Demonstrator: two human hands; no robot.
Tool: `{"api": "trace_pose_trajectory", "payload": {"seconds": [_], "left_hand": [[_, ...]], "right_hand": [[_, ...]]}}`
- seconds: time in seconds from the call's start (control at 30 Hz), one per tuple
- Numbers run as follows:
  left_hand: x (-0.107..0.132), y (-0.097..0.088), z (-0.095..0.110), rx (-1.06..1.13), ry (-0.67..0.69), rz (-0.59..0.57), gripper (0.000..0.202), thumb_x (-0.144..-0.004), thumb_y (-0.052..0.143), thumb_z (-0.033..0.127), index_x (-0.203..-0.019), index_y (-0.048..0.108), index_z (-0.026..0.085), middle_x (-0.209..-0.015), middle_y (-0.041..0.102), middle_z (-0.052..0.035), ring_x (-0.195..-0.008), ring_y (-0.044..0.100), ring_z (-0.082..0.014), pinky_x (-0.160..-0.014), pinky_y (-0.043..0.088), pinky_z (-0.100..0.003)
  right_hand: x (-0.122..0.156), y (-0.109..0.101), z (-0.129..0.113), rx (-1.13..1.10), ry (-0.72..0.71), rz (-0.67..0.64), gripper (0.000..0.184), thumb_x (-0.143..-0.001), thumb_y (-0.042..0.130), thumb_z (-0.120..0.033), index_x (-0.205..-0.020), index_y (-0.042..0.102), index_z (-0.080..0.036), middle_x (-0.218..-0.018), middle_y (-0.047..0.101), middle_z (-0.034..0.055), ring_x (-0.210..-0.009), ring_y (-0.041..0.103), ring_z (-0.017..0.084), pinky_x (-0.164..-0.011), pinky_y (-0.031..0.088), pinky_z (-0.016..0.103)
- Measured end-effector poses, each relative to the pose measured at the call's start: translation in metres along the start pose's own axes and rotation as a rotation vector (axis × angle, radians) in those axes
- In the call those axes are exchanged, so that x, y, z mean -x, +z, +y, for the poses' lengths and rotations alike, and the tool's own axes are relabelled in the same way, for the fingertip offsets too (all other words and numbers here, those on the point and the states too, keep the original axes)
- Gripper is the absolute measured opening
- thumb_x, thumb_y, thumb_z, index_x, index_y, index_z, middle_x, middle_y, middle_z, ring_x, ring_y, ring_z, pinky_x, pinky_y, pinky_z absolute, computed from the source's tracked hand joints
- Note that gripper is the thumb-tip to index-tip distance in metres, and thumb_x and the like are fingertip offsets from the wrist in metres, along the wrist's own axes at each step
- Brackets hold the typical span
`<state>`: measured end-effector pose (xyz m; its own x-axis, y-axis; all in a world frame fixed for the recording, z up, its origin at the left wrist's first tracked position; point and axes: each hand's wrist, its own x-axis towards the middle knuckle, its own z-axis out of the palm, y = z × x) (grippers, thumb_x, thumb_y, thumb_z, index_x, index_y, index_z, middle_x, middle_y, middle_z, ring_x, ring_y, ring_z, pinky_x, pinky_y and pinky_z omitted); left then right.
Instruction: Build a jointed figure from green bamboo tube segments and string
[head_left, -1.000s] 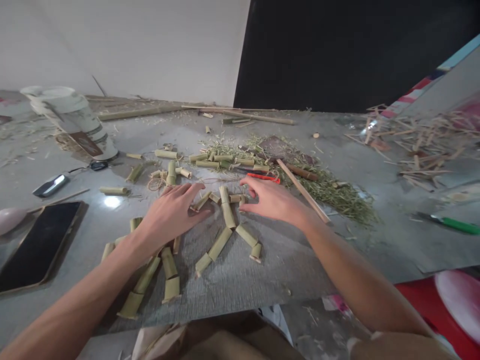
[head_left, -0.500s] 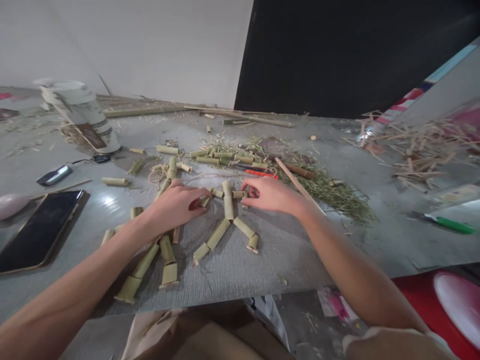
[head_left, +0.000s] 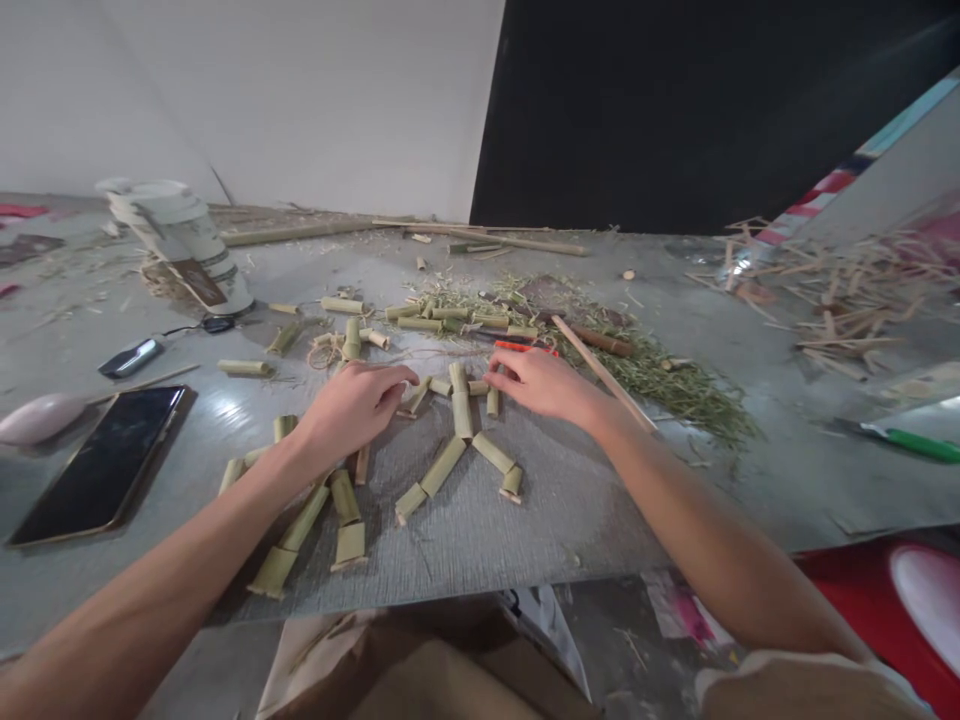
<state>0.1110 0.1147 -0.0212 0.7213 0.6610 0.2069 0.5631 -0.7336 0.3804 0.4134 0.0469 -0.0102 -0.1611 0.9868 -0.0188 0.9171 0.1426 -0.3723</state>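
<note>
A small jointed figure made of bamboo pieces (head_left: 462, 410) lies flat on the table, its legs spread toward me. Just left of its arm is my left hand (head_left: 358, 402), fingers loosely curved and apart, the fingertips close to the bent arm piece (head_left: 418, 399). On the other side my right hand (head_left: 546, 383) hovers at the figure's right arm piece (head_left: 493, 403), its fingers parted; whether they touch it I cannot tell. Beneath my left hand and forearm lies a larger bamboo figure (head_left: 300, 525), partly hidden, with its legs showing.
Cut bamboo pieces (head_left: 420, 323) and green shavings (head_left: 675, 400) lie beyond the hands, with a thin wooden stick (head_left: 600, 370). At left are a phone (head_left: 105, 465) and a white container (head_left: 180, 235). A green-handled tool (head_left: 919, 443) and a stick pile (head_left: 840, 290) are right.
The view has shifted slightly, moving the things a little rightward in the picture. My right fingers have drawn back slightly from the arm piece, which now shows more fully.
</note>
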Motion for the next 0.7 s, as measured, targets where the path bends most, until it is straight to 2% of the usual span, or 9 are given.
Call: {"api": "trace_pose_trajectory", "payload": {"seconds": [0.17,0.4,0.7], "left_hand": [[0.0007,-0.0049,0.0027,0.030,-0.049,0.102,0.040,-0.103,0.043,0.026,-0.116,0.079,0.017,-0.064,0.067,-0.0021,-0.051,0.054,-0.0162,-0.059,0.038,-0.029],[0.0015,-0.0074,0.0064,0.077,-0.052,0.216,0.035,-0.101,0.048,0.026,-0.111,0.079,0.017,-0.057,0.058,0.0024,-0.048,0.044,-0.0131,-0.059,0.036,-0.027],[0.0023,-0.0048,0.0060,0.057,-0.040,0.209,0.036,-0.101,0.046,0.022,-0.114,0.079,0.016,-0.053,0.052,0.0046,-0.046,0.039,-0.0128,-0.059,0.034,-0.027]], "right_hand": [[0.0001,0.0005,0.0001,0.005,0.006,-0.012,0.032,-0.106,0.051,-0.049,-0.105,0.071,-0.023,-0.088,0.076,0.0084,-0.074,0.063,0.022,-0.068,0.036,0.038],[-0.0030,0.0030,0.0058,0.032,-0.008,-0.005,0.031,-0.108,0.051,-0.049,-0.103,0.069,-0.024,-0.093,0.077,0.0076,-0.080,0.065,0.022,-0.070,0.038,0.036],[0.0003,0.0008,-0.0003,0.022,0.000,0.005,0.031,-0.107,0.052,-0.048,-0.097,0.067,-0.023,-0.086,0.075,0.0069,-0.076,0.064,0.021,-0.066,0.036,0.036]]}}
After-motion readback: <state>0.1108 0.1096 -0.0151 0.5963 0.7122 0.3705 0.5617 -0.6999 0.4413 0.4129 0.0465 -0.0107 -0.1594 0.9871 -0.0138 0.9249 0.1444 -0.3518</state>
